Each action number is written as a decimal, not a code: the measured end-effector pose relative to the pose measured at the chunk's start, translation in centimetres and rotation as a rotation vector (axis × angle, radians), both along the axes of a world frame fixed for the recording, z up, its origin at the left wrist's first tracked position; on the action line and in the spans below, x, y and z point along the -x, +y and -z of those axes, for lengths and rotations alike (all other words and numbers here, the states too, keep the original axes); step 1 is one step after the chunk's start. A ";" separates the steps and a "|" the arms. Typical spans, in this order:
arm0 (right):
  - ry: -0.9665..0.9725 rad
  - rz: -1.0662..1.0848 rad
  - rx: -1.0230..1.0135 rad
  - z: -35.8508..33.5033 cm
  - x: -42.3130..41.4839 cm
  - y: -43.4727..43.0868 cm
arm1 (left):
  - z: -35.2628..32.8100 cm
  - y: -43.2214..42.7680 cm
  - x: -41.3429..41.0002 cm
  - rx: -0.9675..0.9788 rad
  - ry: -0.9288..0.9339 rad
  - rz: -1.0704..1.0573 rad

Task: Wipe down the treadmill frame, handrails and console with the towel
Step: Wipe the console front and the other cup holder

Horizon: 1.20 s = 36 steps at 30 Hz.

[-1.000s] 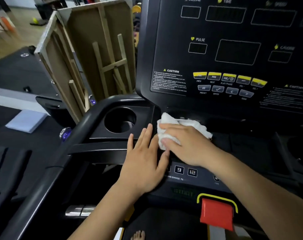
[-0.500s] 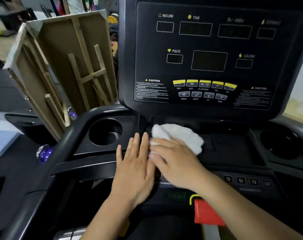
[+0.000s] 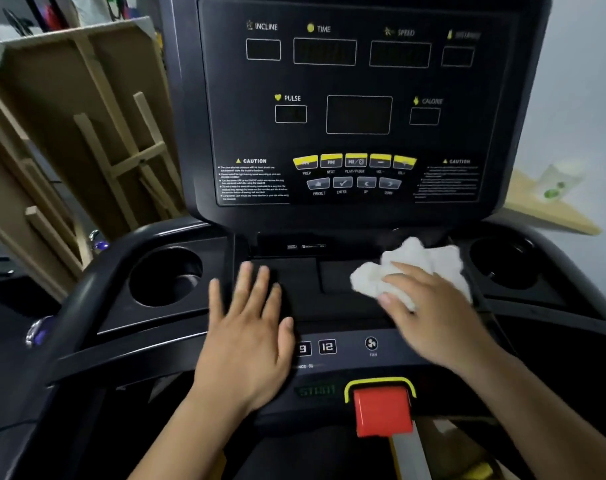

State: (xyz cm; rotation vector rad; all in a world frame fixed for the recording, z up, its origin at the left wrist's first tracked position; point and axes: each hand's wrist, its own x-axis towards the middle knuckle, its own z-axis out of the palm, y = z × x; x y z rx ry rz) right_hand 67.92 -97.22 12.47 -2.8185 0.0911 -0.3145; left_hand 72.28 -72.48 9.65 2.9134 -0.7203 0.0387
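The black treadmill console (image 3: 357,109) stands upright ahead, its displays dark. Below it lies a flat black tray (image 3: 294,271). My right hand (image 3: 433,317) holds a bunched white towel (image 3: 429,258) down on the right end of that tray, fingers spread over the cloth and thumb at its lower edge. My left hand (image 3: 249,341) rests flat on the tray's left part and the button strip, fingers straight and holding nothing. The left handrail (image 3: 87,296) curves around the tray's left side.
Round cup holders sit at the left (image 3: 166,278) and right (image 3: 502,265) of the tray. A red safety key (image 3: 381,410) is below the buttons. Wooden canvas frames (image 3: 69,133) lean close on the left; a wooden shelf (image 3: 550,209) is at the right.
My right hand has slid the towel rightward along the tray, from beside the left hand to near the right cup holder. The left hand stayed flat in place. The view shifted right.
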 end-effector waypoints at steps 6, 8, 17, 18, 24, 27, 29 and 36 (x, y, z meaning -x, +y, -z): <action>0.153 -0.195 -0.046 -0.3 -1.1 3.9 | -0.9 -3.4 -1.0 -0.080 0.088 0.152; 0.147 -0.125 -0.018 -0.4 0.1 0.3 | -1.1 -3.2 -0.9 -0.080 0.091 0.151; 0.110 0.197 0.132 0.5 -1.1 -1.2 | -1.2 -3.4 -0.8 -0.104 0.101 0.105; 0.135 0.190 0.141 0.2 -0.3 -1.1 | -1.2 -3.4 -0.7 -0.106 0.107 0.108; 0.234 0.271 0.193 -2.4 4.5 -2.4 | -1.6 -4.4 -0.1 -0.166 0.117 0.244; 0.235 0.309 0.188 -1.0 1.3 -2.9 | -1.7 -7.7 0.2 -0.154 0.150 0.501; 0.233 0.332 0.111 -0.8 -1.7 -3.5 | -1.8 -9.9 -0.2 -0.122 0.181 0.564; 0.265 0.279 0.149 -3.9 1.9 -4.9 | -1.5 -10.4 -0.3 -0.119 0.190 0.548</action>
